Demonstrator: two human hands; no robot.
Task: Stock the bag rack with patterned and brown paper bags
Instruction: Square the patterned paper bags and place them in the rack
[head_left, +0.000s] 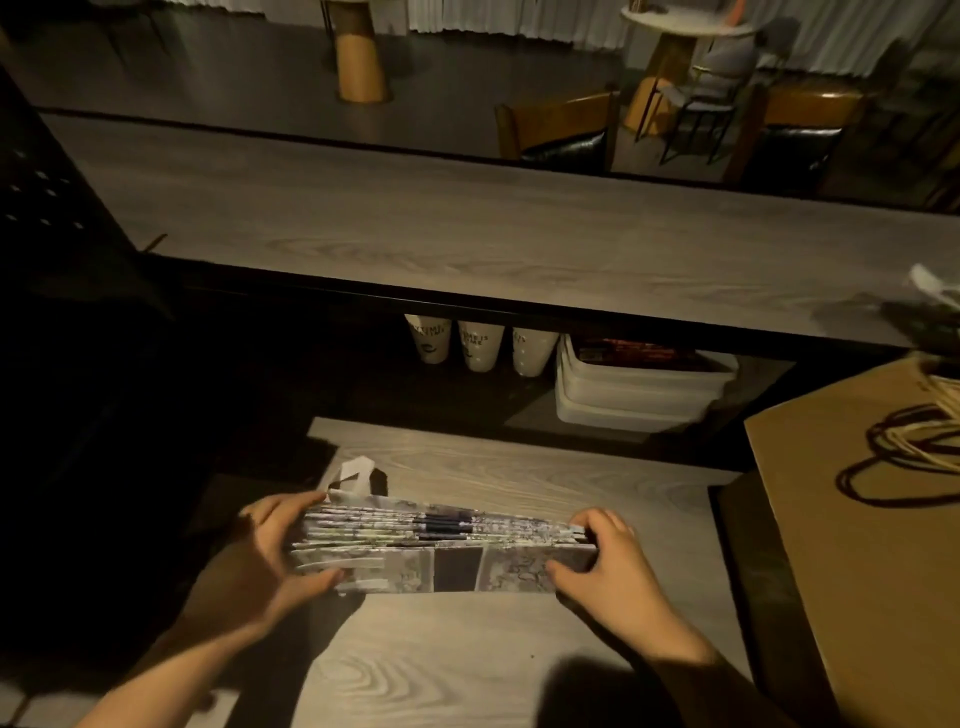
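Observation:
A stack of folded patterned paper bags (441, 545) stands on edge on the low grey wooden counter (467, 665). My left hand (270, 566) grips the stack's left end, thumb in front and fingers behind. My right hand (602, 561) grips its right end the same way. A white handle (353, 475) sticks up behind the left end. Brown paper bags (852, 519) with twisted handles (914, 441) lie flat at the right. No bag rack is visible.
A long raised grey bar top (467, 244) runs across above the counter. Under it stand three inverted paper cups (480, 345) and stacked white plastic tubs (639, 389). Dark space lies to the left. Chairs and round tables stand beyond the bar.

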